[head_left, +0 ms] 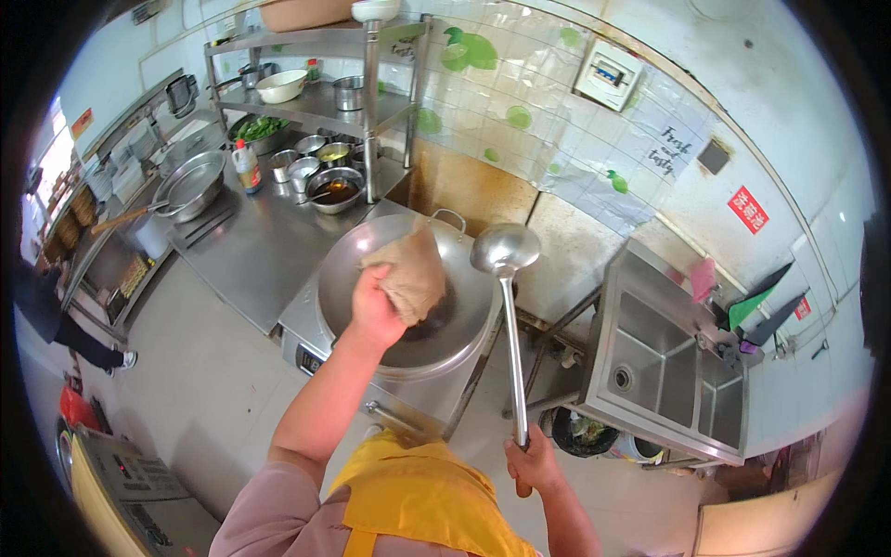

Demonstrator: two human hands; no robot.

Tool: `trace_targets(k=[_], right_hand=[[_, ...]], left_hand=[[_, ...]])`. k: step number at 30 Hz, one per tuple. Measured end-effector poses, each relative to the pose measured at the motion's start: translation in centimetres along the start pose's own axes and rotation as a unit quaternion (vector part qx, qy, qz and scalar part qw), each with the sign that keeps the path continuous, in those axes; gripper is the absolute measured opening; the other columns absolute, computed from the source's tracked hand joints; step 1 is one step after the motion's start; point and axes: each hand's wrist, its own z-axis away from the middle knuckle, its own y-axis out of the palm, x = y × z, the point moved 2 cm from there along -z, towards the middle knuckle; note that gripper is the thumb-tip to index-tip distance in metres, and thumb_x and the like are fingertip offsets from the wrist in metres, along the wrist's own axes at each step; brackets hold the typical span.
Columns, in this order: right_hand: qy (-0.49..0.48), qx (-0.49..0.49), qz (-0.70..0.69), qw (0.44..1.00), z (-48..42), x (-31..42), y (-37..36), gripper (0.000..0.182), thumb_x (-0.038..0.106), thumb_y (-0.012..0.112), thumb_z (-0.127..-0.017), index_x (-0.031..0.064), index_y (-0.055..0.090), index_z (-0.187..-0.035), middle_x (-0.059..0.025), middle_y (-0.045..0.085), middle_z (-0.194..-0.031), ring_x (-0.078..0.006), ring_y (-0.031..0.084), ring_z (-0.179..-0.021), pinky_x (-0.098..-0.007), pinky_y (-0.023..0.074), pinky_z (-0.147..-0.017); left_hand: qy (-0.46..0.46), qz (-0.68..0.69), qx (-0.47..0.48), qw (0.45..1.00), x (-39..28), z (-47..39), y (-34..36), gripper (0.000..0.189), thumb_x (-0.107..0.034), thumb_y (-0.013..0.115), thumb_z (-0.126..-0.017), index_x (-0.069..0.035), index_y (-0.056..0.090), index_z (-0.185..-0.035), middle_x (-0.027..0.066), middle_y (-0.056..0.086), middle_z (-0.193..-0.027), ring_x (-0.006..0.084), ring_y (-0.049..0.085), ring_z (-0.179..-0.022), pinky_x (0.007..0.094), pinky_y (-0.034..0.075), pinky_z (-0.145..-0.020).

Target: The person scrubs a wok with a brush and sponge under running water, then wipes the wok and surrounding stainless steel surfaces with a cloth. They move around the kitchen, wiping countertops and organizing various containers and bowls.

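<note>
My left hand (376,306) grips a bunched brown cloth (415,273) above the bowl of a large metal wok (341,278), which sits on a steel cooker (299,333) with a small display. Part of the wok's inside is hidden behind the cloth and hand. Around the wooden end of a long-handled steel ladle (515,348) my right hand (534,459) is closed. The ladle's bowl (505,249) is up beside the wok's right rim, its handle running down towards me.
Left of the wok stands a steel counter (243,271) with a sauce bottle (246,167), small metal bowls and a wooden-handled pan (191,186). A steel shelf (313,108) rises behind. At right are a double sink (637,348) and a bin (585,432). A person (52,313) stands far left.
</note>
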Motion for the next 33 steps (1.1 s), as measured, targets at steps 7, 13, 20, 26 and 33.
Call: trace_targets(k=[7, 13, 20, 26, 33], right_hand=[[-0.060, 0.065, 0.133, 0.987, 0.9, 1.3, 2.0, 0.029, 0.019, 0.065, -0.083, 0.0013, 0.047, -0.097, -0.0123, 0.055, -0.063, -0.0253, 0.055, -0.056, -0.0376, 0.0445, -0.053], [-0.077, 0.043, 0.213, 0.973, 3.9, 3.5, 0.6, 0.035, 0.023, 0.063, -0.083, 0.0042, 0.047, -0.106, -0.0170, 0.059, -0.067, -0.0354, 0.059, -0.057, -0.0426, 0.0456, -0.052], [-0.099, 0.016, 0.235, 0.967, 2.9, 3.5, 0.9, 0.038, 0.022, 0.062, -0.084, 0.0059, 0.043, -0.113, -0.0175, 0.058, -0.063, -0.0367, 0.058, -0.052, -0.0447, 0.0458, -0.048], [-0.240, 0.005, 0.352, 0.905, 4.7, 2.7, -2.2, 0.041, 0.018, 0.066, -0.080, 0.0006, 0.045, -0.111, -0.0157, 0.057, -0.059, -0.0372, 0.058, -0.051, -0.0450, 0.0459, -0.047], [-0.264, 0.011, 0.386, 0.884, 4.0, 1.1, -1.3, 0.041, 0.020, 0.064, -0.081, 0.0005, 0.046, -0.113, -0.0188, 0.060, -0.066, -0.0400, 0.060, -0.057, -0.0473, 0.0483, -0.051]], left_hand=[[0.405, -0.840, 0.153, 0.326, 1.0, -2.6, 7.2, 0.041, -0.036, 0.054, -0.088, -0.008, 0.061, -0.117, 0.0113, 0.046, -0.135, 0.0340, 0.040, -0.125, 0.0498, 0.028, -0.106], [-0.101, -0.248, -0.018, 0.963, -2.3, -6.2, 2.9, 0.052, -0.040, 0.043, -0.095, -0.001, 0.049, -0.129, 0.0088, 0.043, -0.139, 0.0212, 0.040, -0.128, 0.0369, 0.029, -0.108], [0.475, -0.733, 0.118, 0.473, 0.6, -0.4, 5.0, 0.042, -0.028, 0.051, -0.088, -0.014, 0.053, -0.127, 0.0144, 0.037, -0.143, 0.0359, 0.034, -0.131, 0.0472, 0.029, -0.107], [0.387, -0.766, 0.406, 0.314, -3.4, -2.1, 8.5, 0.036, -0.027, 0.064, -0.076, -0.015, 0.063, -0.110, 0.0072, 0.057, -0.120, 0.0288, 0.052, -0.113, 0.0438, 0.044, -0.093], [-0.095, -0.224, 0.015, 0.970, -3.9, -1.0, 1.3, 0.041, -0.035, 0.036, -0.096, -0.005, 0.056, -0.116, 0.0099, 0.061, -0.112, 0.0223, 0.060, -0.101, 0.0389, 0.049, -0.090]])
